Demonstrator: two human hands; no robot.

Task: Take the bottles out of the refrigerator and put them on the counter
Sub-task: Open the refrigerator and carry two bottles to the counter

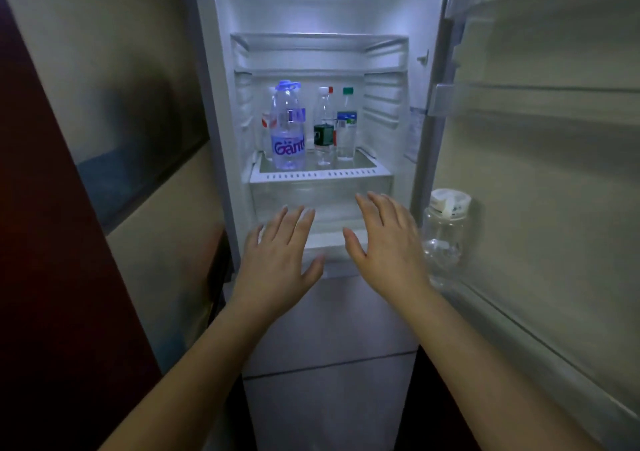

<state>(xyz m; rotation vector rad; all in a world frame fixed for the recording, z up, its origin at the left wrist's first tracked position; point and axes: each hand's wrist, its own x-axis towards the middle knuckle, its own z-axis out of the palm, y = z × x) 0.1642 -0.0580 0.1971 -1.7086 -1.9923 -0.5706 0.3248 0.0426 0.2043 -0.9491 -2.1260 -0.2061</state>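
Note:
The refrigerator stands open, and several bottles stand on its lower shelf (320, 174). At the left is a large clear bottle with a blue cap and purple label (288, 128). A slim bottle with a white cap and dark label (324, 128) stands in the middle, and a clear bottle with a green cap (346, 125) is to its right. Another bottle is partly hidden behind the large one. My left hand (278, 256) and my right hand (386, 239) are both raised in front of the drawer below the shelf, fingers spread, holding nothing.
The open door (540, 173) fills the right side, with a clear jar with a white lid (445, 232) in its lower rack. A transparent drawer (322, 198) sits under the shelf. A dark red panel (45, 243) and a wall are at the left.

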